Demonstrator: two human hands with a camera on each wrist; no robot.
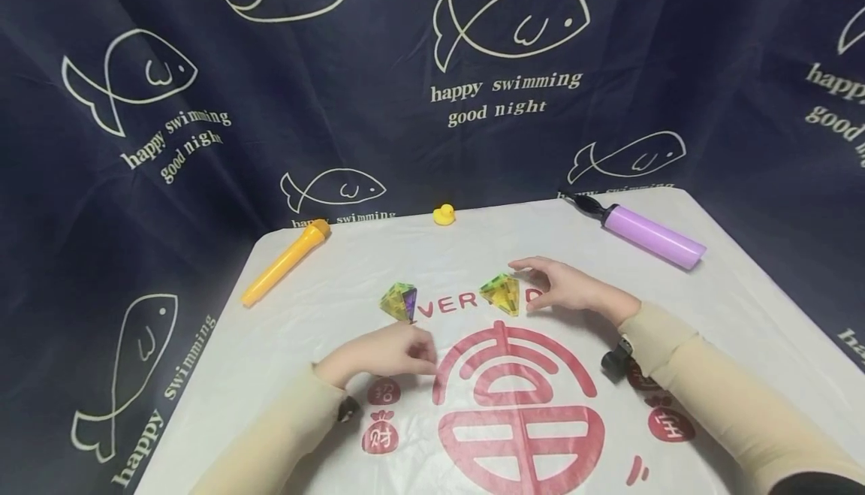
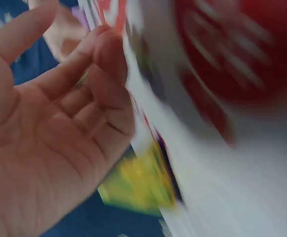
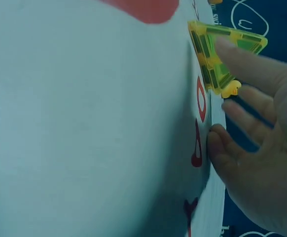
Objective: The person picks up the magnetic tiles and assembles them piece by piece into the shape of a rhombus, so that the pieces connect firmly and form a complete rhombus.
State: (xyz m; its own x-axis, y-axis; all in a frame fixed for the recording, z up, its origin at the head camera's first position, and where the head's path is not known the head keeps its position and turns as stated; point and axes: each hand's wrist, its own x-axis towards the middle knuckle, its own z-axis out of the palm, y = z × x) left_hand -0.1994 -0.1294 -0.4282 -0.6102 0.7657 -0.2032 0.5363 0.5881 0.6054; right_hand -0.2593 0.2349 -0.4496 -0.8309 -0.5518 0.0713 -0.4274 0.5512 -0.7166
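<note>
Two small translucent magnetic-tile pyramids stand on the white-covered table. The left pyramid shows yellow-green and purple faces; the right pyramid is yellow and green. My left hand hovers in front of the left pyramid, its fingers loosely bent and holding nothing. In the left wrist view that pyramid is blurred beyond the palm. Just right of the other pyramid is my right hand, thumb and fingers spread apart with nothing held. The right wrist view has this pyramid partly behind the thumb; contact there is unclear.
An orange microphone-shaped toy lies at the table's back left. A yellow toy duck sits at the back edge, and a purple hand pump lies back right. Behind hangs a dark blue curtain with fish drawings.
</note>
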